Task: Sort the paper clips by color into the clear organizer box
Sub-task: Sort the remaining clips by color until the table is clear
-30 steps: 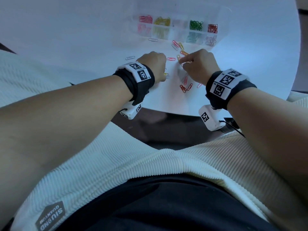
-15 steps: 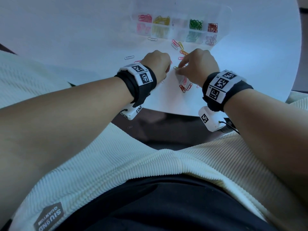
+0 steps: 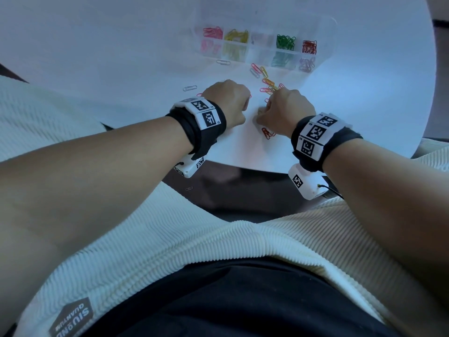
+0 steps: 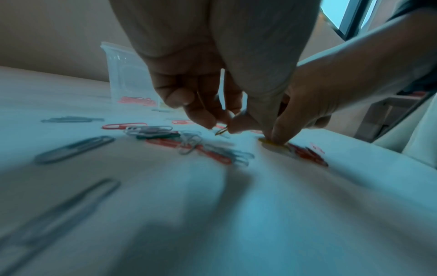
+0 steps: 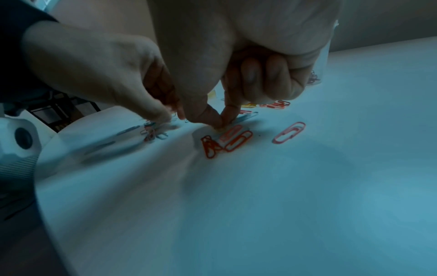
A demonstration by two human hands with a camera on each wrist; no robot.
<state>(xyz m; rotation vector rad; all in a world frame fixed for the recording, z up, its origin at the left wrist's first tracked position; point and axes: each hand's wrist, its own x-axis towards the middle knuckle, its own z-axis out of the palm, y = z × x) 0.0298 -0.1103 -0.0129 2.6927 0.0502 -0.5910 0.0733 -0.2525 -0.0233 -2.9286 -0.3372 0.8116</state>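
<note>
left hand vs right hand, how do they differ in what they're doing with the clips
The left hand is raised off the table, pinching a small clip at its fingertips; the right hand has thumb and forefinger pressed down onto a yellow clip lying on the table. The left hand works beside a grey-and-red tangle; the right beside red clips. Both have fingers curled.

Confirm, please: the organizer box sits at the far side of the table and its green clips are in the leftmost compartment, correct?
Not quite. The organizer box does sit at the far side of the table, but the head view shows the green clips second from the right; the leftmost compartment holds pink clips.
</note>
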